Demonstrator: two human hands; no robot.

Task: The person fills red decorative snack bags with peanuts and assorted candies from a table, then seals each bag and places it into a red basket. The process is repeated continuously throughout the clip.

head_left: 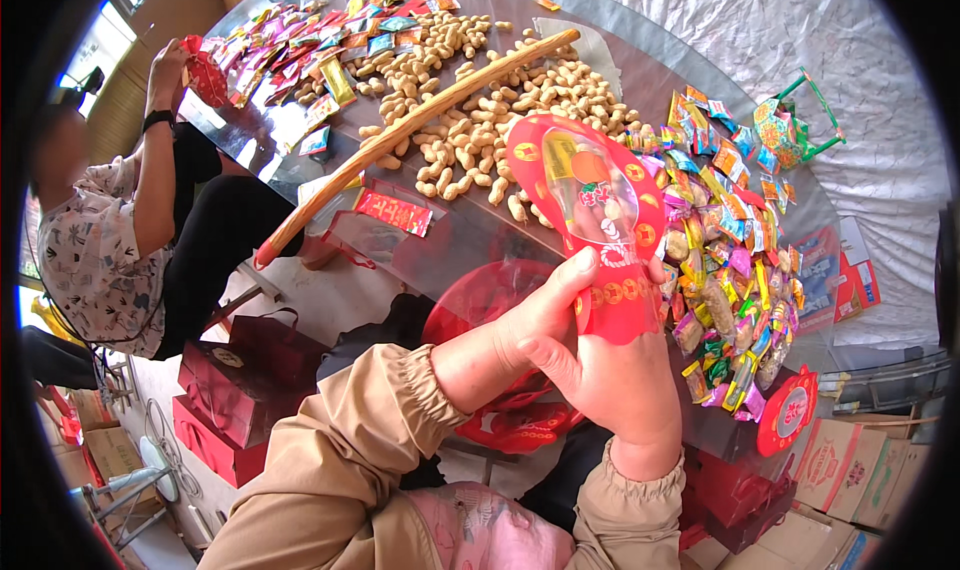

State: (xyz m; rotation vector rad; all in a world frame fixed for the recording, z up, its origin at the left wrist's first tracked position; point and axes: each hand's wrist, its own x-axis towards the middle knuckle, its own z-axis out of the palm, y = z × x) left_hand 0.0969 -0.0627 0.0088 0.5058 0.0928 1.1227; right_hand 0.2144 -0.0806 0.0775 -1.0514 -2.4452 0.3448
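Above the near side of the table I hold a red candy bag (640, 185) with a rounded top, gold coin patterns and a clear window. Wrapped pieces, one of them yellow, show through that window. My left hand (540, 320) grips the bag's lower left side, its thumb on the front. My right hand (622, 385) closes round the lower end, with most of its fingers hidden behind the bag. Peanuts in their shells (480, 135) are heaped just beyond the bag. To its right lies a pile of wrapped sweets (735, 270).
A wooden stick (420, 120) lies slantwise across the peanuts. Colourful small packets (300, 45) cover the far left, where a seated person (120, 210) holds up a red bag (205, 70). A green basket (785, 130) stands far right. Dark red gift bags (250, 380) sit below left.
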